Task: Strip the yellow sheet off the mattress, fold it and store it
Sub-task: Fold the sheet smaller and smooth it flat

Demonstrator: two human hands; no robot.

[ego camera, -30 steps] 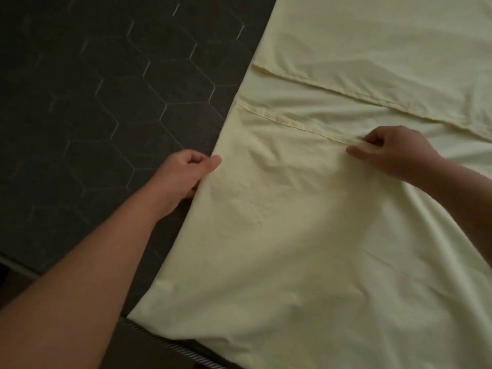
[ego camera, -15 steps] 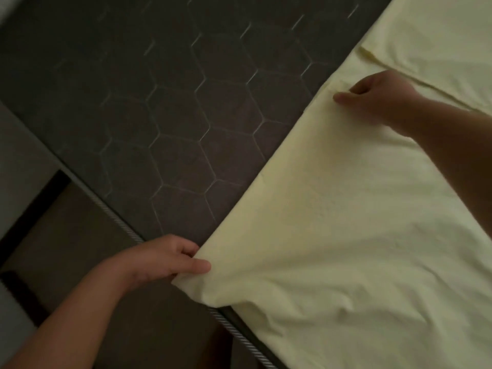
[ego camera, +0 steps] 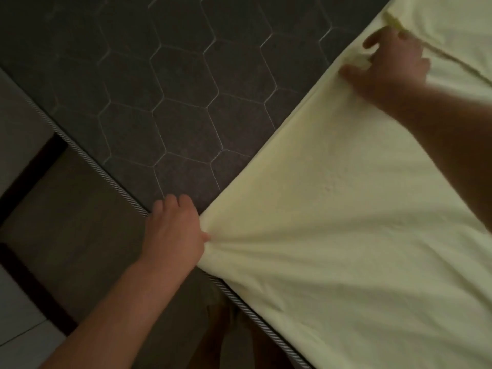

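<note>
Sheet edge held taut between both hands, sheet body off to their right.

Dark hex-quilted mattress [ego camera: 165, 107] is bare on the left of both hands. The yellow sheet [ego camera: 332, 222] is already off it, lying loose on top and spreading right of the hands and toward the person. Its free edge runs diagonally, from the left hand [ego camera: 173, 230] at the near mattress edge up to the right hand [ego camera: 391, 59] farther out. Left hand grips a bunched near corner, with creases fanning from it. Right hand pinches the far end of that edge between thumb and fingers, just beside the hem seam [ego camera: 452, 59]. Striped piping [ego camera: 106, 171] passes under the left hand. Likely mid-fold: next move probably carries this held edge rightward across the sheet; the left hand is the nearer one.
</note>
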